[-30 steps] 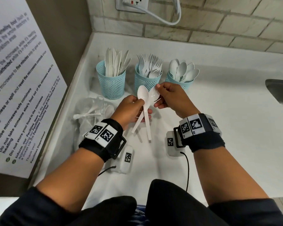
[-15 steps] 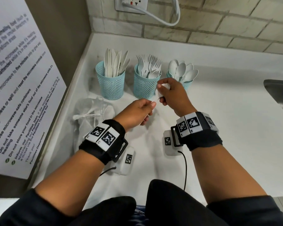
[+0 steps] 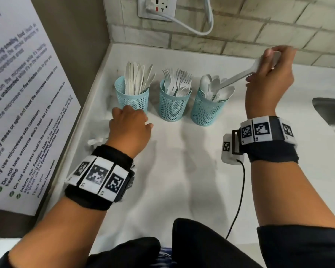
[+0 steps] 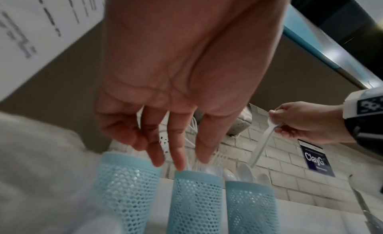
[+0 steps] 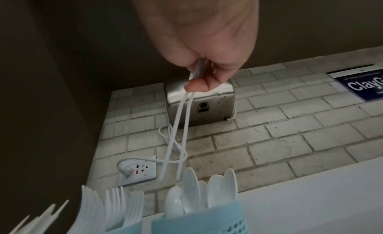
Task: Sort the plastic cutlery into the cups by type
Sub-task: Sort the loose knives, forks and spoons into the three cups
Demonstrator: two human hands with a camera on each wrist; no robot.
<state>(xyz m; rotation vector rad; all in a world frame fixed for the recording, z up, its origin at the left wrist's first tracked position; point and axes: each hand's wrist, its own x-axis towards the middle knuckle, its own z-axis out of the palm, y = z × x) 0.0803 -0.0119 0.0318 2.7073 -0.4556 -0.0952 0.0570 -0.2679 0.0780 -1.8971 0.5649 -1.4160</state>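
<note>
Three teal mesh cups stand in a row: the knives cup (image 3: pixel 132 97), the forks cup (image 3: pixel 174 105) and the spoons cup (image 3: pixel 207 111). My right hand (image 3: pixel 259 71) is raised above and to the right of the spoons cup. It pinches two white spoons (image 3: pixel 238 76) by their bowl ends, handles slanting down into that cup's mouth. The right wrist view shows both thin handles (image 5: pixel 182 123) hanging from my fingers (image 5: pixel 196 86) over the spoon bowls. My left hand (image 3: pixel 130 126) hovers low in front of the knives cup, its fingers (image 4: pixel 178 149) relaxed and holding nothing.
A crumpled clear plastic bag (image 3: pixel 97 141) lies under my left hand by the side wall. A notice poster (image 3: pixel 17 97) covers that wall. A wall socket (image 3: pixel 157 8) with a white cable sits behind the cups. A sink (image 3: pixel 331 113) opens at the right.
My right hand took both spoons from the left hand and carried them up and right to the spoons cup. The left hand let go and moved left toward the bag.
</note>
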